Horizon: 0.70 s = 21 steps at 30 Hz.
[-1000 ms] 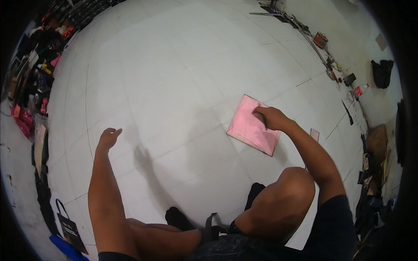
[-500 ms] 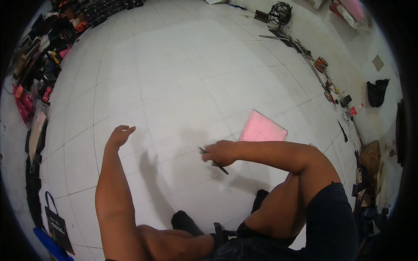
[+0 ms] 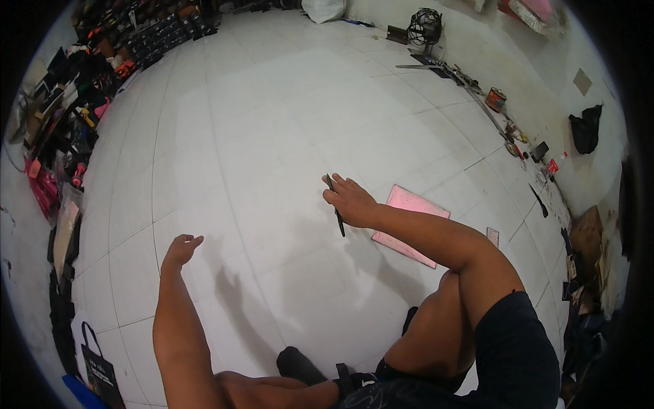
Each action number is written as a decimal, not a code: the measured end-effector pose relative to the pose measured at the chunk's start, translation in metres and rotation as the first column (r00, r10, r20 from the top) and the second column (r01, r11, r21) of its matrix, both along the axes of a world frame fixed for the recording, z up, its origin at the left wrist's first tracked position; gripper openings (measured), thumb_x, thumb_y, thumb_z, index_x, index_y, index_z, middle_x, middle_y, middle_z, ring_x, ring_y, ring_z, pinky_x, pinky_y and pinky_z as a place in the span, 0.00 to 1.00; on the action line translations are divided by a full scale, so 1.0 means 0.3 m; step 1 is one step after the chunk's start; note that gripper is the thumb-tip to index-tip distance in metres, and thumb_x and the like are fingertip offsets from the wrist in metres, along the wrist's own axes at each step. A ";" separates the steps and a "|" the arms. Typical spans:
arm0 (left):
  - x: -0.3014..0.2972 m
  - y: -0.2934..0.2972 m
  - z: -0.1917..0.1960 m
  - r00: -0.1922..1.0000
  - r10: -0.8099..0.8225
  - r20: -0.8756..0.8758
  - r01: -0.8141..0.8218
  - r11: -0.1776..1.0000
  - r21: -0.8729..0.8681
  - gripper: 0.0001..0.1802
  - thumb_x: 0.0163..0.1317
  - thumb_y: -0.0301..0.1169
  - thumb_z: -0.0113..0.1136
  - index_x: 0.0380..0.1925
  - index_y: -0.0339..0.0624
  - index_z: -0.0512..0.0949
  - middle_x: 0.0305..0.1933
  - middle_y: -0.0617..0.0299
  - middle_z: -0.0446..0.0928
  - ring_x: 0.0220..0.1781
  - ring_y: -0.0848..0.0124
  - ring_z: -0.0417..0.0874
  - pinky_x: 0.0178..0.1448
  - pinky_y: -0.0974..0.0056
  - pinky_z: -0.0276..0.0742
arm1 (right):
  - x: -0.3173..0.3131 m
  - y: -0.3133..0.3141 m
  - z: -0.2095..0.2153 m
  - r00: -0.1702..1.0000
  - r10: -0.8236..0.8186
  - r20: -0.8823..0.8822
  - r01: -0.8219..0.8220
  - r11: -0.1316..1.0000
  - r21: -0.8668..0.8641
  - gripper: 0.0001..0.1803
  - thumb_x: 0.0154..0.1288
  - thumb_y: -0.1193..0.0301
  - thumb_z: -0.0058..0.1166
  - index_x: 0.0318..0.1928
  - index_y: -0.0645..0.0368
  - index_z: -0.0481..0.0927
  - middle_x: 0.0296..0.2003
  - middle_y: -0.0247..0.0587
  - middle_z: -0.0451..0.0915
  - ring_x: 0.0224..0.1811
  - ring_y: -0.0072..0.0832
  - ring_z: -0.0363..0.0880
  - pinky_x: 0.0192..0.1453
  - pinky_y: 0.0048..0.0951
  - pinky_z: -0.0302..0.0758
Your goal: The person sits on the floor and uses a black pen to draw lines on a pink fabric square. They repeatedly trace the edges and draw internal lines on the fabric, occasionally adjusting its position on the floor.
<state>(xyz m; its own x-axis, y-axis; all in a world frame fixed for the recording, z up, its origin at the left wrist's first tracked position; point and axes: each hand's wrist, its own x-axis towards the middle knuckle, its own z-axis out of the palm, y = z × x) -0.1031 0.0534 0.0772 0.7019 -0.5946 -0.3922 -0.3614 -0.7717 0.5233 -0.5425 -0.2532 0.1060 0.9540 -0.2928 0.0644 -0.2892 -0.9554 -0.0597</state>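
My right hand [image 3: 351, 202] is held out over the white tiled floor, its fingers closed around a thin black pen [image 3: 338, 217]. The pen tilts, one end poking up past the fingers and the other down below the palm. Just right of that hand, a flat pink rectangular sheet [image 3: 415, 199] with a dark edge lies on the floor, partly covered by my right forearm. My left hand [image 3: 181, 251] hovers at the left with loosely bent fingers and nothing visible in it. Its shadow falls on the tiles.
A small pale rectangle [image 3: 492, 236] lies beyond my right elbow. Along the right wall are a fan [image 3: 425, 27], metal rods, a tin can [image 3: 496, 99] and a black bag [image 3: 586, 129]. Heaped goods line the left side, with a black tote bag [image 3: 101, 371] nearer me.
My right hand has moved away from me with the pen, which now stands steeper. My left hand has come lower and nearer. More of the pink sheet shows, and the view has shifted slightly.
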 end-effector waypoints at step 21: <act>0.050 -0.038 -0.028 0.997 -0.043 0.061 0.039 0.998 0.058 0.36 0.62 0.53 0.71 0.53 0.29 0.80 0.23 0.65 0.71 0.22 0.75 0.67 0.23 0.66 0.62 | 0.054 -0.077 0.213 0.966 -0.181 0.186 0.191 0.981 -0.035 0.14 0.66 0.79 0.55 0.51 0.60 0.71 0.74 0.58 0.64 0.79 0.57 0.56 0.80 0.67 0.49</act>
<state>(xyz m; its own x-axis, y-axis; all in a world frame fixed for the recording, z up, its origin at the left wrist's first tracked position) -0.0881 0.0420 0.0689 0.7014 -0.6015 -0.3824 -0.4239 -0.7834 0.4546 -0.5262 -0.2764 0.1699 0.8539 -0.4559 0.2510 -0.4513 -0.8889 -0.0791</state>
